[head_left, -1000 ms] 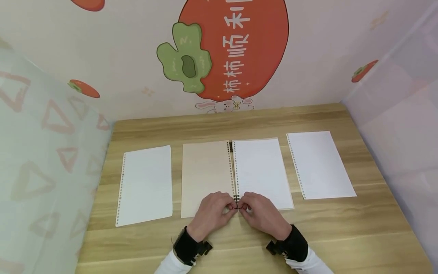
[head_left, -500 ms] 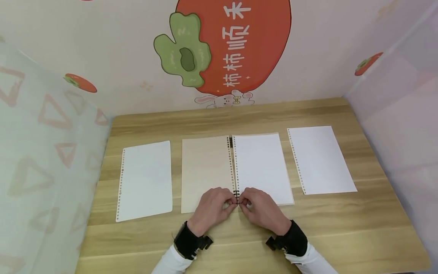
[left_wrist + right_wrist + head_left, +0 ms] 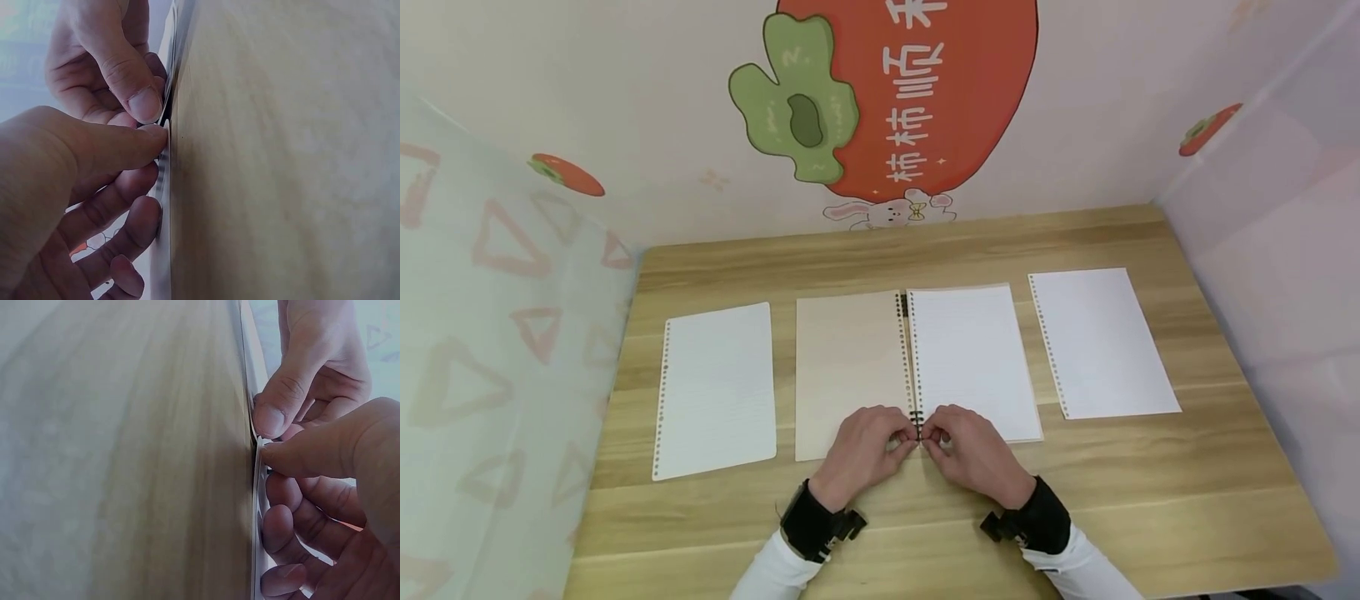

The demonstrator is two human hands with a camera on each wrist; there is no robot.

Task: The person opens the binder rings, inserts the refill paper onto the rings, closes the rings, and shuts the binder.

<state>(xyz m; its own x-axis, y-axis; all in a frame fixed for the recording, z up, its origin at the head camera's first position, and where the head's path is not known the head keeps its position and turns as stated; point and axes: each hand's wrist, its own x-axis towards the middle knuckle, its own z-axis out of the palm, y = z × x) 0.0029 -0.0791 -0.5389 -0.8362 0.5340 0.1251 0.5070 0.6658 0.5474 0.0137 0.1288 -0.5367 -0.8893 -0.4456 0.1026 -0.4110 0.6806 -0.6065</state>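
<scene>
Notebook (image 3: 928, 358) open; tan leaf (image 3: 850, 358), punched white paper (image 3: 972, 354).

Right grip (image 3: 337, 499) close beside left grip (image 3: 319, 369) at white paper edge (image 3: 257, 556), wooden tabletop (image 3: 125, 456) alongside.

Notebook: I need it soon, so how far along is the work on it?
Done: the notebook lies open. In hand: the left hand and right hand pinch at its near end, by the rings; whether those are opening or closing is unclear. Remaining, perhaps: fitting the left sheet and right sheet, which lie loose on either side.
</scene>
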